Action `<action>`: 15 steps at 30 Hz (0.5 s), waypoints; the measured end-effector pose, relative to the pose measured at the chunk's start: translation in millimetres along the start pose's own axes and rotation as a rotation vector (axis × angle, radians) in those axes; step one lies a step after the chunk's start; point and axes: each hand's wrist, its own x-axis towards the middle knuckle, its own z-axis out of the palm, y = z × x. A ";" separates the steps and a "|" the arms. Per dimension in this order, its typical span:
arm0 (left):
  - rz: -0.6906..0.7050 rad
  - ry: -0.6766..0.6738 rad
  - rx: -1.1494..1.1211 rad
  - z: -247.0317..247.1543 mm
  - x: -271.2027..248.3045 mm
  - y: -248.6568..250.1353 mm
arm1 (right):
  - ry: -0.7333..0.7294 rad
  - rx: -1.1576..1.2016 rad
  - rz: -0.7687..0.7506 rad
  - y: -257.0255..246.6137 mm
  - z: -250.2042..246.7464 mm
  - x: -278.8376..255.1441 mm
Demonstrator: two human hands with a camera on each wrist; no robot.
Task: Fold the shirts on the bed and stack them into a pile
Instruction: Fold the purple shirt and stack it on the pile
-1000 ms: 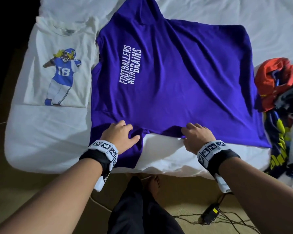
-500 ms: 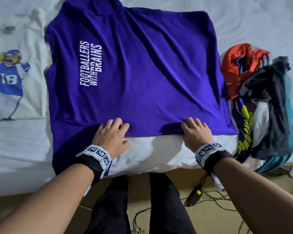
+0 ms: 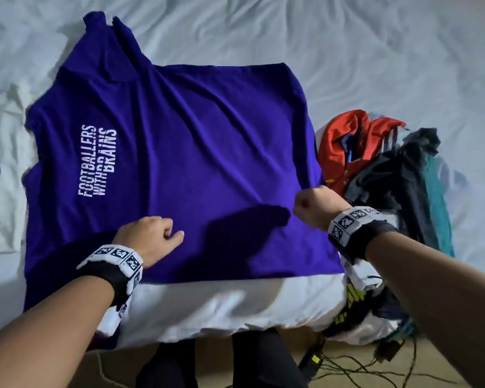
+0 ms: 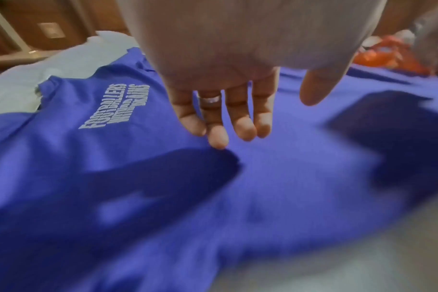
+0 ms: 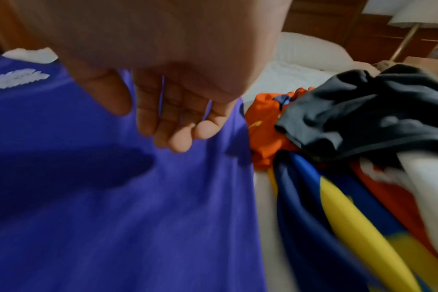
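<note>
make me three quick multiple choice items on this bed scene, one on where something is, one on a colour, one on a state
1. Where is the heap of unfolded clothes?
A. right of the purple shirt
B. on top of it
C. on the floor

2. What colour is the shirt's lettering?
A. yellow
B. white
C. black

3. How is the purple shirt lying?
A. rolled into a ball
B. folded small
C. spread flat on the bed

Key: 1 A, the heap lies by the shirt's right edge, near the right hand. 2 B, the print reads white on purple. 3 C, it lies spread under the left hand.
</note>
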 end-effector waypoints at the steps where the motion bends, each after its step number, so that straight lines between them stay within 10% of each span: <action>1: -0.029 0.043 -0.069 -7.5 12.5 8.9 | 0.035 0.019 0.005 6.0 -15.1 14.0; 15: 0.026 0.402 -0.261 -53.2 176.1 77.1 | 0.302 0.355 0.272 57.9 -99.8 217.8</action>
